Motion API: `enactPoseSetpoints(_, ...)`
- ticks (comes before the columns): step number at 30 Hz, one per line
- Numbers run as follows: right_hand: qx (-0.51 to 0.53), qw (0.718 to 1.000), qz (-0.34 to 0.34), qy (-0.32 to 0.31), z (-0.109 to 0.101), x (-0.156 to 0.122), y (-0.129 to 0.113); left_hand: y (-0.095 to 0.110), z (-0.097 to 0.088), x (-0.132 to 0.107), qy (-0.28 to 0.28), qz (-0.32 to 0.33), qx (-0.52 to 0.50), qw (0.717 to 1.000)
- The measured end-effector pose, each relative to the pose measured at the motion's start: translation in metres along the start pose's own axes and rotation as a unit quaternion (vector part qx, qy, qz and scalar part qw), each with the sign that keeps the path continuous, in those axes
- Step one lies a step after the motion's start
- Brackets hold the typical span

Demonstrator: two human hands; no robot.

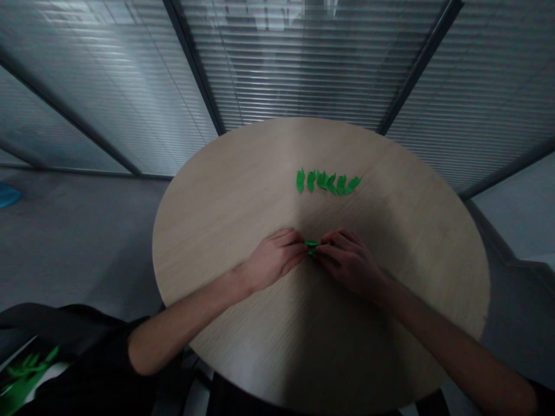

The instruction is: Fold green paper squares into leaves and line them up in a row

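Note:
Over the middle of the table, my left hand point(277, 257) and my right hand point(350, 260) face each other with fingers pinched. Between them is a small green leaf-like piece point(311, 244), gripped at its left end by one hand and at its right end by the other. Fingertips cover parts of it, so its full shape is hidden. Farther back lies a row of several green leaf-like pieces point(331, 184), each with a thin pointed tip; some in the middle and right of the row touch or overlap.
The round wooden table point(208, 219) stands close to glass partitions with blinds point(295, 75). At the lower left, more green leafy material point(30, 370) sits beside my body, next to something white. A blue object point(8, 195) lies on the floor at the far left.

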State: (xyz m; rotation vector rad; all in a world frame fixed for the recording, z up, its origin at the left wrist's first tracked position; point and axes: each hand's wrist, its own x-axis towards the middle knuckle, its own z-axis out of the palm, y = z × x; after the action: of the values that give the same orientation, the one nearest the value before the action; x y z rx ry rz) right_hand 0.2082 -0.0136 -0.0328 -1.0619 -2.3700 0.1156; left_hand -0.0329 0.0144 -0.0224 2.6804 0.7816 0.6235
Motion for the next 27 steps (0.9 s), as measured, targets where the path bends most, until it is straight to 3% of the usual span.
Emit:
enactPoseSetpoints(9, -0.005, 0.998, 0.064, -0.012, 0.005, 0.003, -0.009, 0.004, 0.007, 0.002, 0.038, -0.116, -0.027, 0.992)
enactPoseSetpoints(27, 0.094, 0.978, 0.184, -0.007, 0.007, 0.010, -0.010, 0.005, 0.008, 0.006, 0.030, -0.157, -0.066, 0.985)
